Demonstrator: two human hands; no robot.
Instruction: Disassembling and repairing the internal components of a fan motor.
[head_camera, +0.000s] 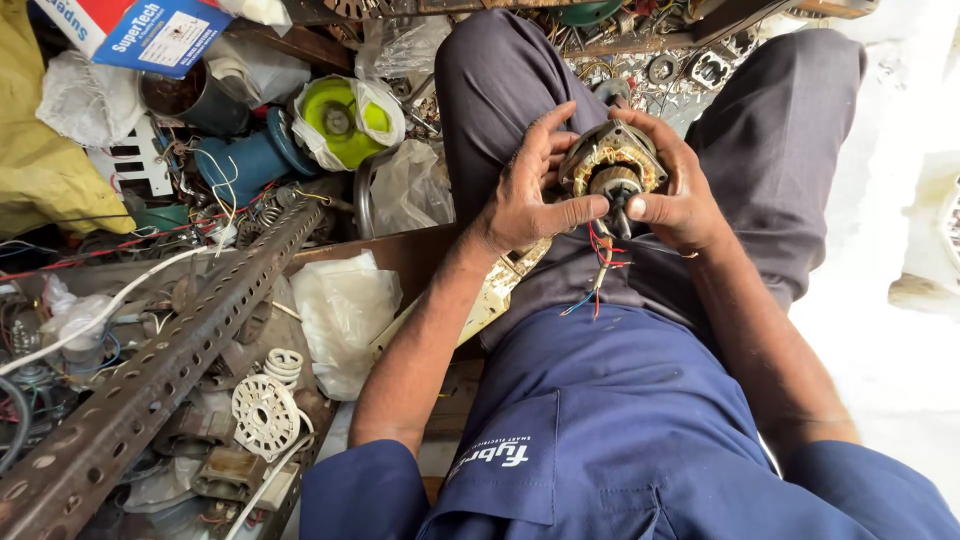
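Observation:
A small electric motor (612, 165) with copper windings and a short metal shaft rests above my lap, between my knees. My left hand (528, 190) grips its left side, thumb pressed near the shaft. From the other side my right hand (672, 190) holds it, thumb beside the shaft too. Red, blue and black wires (600, 268) hang from the motor onto my dark trousers. A cream plastic part (490, 295) lies under my left wrist.
A long perforated metal angle bar (170, 345) slants across the left. Around it lie a blue angle grinder with a bagged green disc (335, 120), a white round plastic part (265, 412), plastic bags, cables and scrap parts. White floor at right.

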